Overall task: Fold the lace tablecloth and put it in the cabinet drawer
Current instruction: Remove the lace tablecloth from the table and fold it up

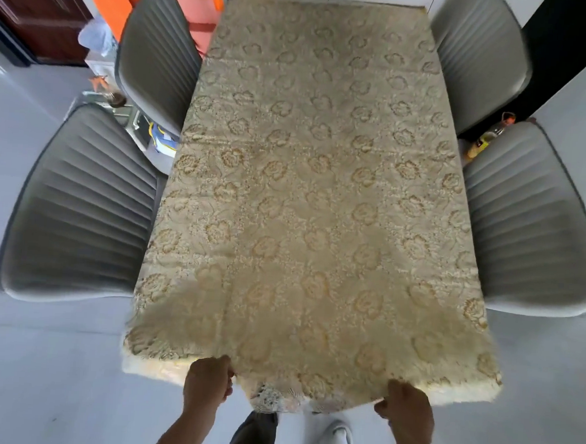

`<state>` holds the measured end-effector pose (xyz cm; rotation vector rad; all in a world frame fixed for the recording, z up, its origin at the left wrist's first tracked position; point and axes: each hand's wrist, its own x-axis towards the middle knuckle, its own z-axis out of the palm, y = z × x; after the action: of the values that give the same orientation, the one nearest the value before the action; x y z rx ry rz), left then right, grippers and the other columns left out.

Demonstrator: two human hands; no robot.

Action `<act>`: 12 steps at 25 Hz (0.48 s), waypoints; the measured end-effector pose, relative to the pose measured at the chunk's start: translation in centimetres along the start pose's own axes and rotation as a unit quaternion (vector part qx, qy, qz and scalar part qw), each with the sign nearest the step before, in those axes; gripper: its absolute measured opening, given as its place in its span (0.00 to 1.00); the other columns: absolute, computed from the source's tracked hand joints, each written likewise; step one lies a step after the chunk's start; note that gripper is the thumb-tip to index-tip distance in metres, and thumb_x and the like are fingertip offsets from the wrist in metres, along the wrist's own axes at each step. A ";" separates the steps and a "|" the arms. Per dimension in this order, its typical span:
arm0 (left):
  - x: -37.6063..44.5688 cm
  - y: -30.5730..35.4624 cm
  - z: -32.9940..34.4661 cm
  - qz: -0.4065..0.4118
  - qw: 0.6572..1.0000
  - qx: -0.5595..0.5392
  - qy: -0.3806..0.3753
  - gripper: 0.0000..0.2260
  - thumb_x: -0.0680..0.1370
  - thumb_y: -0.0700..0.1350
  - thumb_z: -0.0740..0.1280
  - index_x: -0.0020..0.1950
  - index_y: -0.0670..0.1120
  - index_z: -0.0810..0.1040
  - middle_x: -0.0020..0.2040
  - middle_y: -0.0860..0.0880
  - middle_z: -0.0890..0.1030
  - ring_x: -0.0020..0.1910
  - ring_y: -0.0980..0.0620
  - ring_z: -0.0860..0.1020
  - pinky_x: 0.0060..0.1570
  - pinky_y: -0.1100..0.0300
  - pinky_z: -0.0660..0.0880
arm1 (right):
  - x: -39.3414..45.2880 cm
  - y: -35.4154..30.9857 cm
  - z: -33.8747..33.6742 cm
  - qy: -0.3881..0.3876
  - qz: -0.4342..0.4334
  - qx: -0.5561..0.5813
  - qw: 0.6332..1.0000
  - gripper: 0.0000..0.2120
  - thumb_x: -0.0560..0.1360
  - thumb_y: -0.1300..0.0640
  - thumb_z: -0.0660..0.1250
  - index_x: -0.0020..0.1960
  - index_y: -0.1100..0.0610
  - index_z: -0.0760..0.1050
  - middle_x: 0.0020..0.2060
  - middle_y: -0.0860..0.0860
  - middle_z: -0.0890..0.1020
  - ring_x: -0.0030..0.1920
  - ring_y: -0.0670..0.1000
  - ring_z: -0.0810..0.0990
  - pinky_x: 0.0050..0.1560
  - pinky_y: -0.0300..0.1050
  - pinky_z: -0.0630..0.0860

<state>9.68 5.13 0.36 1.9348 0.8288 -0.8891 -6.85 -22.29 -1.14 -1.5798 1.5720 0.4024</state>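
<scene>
A cream and gold lace tablecloth (314, 188) with a flower pattern lies spread flat over a long table, covering it end to end. Its near edge hangs over the table's front. My left hand (208, 383) pinches that near edge left of the middle. My right hand (405, 407) grips the same edge further right. Between my hands the hem sags in a loose fold. No cabinet or drawer shows in this view.
Two grey ribbed chairs (80, 205) stand along the table's left side and two more (528, 219) along its right. Boxes and clutter (153, 134) sit on the floor behind the left chairs. A bottle (485, 141) stands between the right chairs. My feet (335, 440) are below the table's front.
</scene>
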 end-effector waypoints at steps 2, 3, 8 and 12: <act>0.4 6.4 -0.4 0.102 0.993 -0.063 -0.015 0.16 0.73 0.38 0.66 0.24 0.45 0.78 0.23 0.46 0.76 0.23 0.49 0.73 0.30 0.58 0.68 | -0.3 -5.4 -1.5 0.076 -0.097 0.043 0.991 0.18 0.75 0.56 0.61 0.29 0.53 0.79 0.25 0.46 0.82 0.31 0.51 0.80 0.36 0.50 0.76; 0.7 10.3 -0.4 0.165 0.982 -0.096 -0.019 0.15 0.75 0.39 0.67 0.27 0.46 0.79 0.25 0.46 0.78 0.27 0.48 0.75 0.32 0.57 0.70 | -0.3 -9.0 -2.2 0.091 -0.141 0.121 0.978 0.15 0.75 0.56 0.61 0.33 0.53 0.80 0.28 0.49 0.83 0.32 0.52 0.80 0.38 0.54 0.78; 3.3 22.8 2.3 0.440 0.887 0.139 -0.004 0.18 0.78 0.50 0.70 0.66 0.46 0.75 0.61 0.46 0.79 0.60 0.47 0.76 0.61 0.51 0.73 | 2.6 -23.4 -3.8 0.085 -0.370 0.092 0.921 0.17 0.79 0.51 0.66 0.65 0.56 0.74 0.63 0.54 0.79 0.63 0.55 0.76 0.63 0.48 0.70; 6.5 18.5 5.1 0.424 0.716 0.554 0.021 0.34 0.76 0.51 0.65 0.79 0.51 0.53 0.79 0.46 0.57 0.76 0.45 0.58 0.73 0.46 0.58 | 5.5 -20.8 -0.2 0.058 -0.393 -0.379 0.836 0.39 0.74 0.54 0.64 0.80 0.51 0.50 0.79 0.53 0.55 0.77 0.57 0.58 0.70 0.54 0.64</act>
<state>26.57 -6.04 0.44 2.8935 -0.8656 -0.7597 13.26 -29.18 1.87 -2.7261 0.6962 0.4880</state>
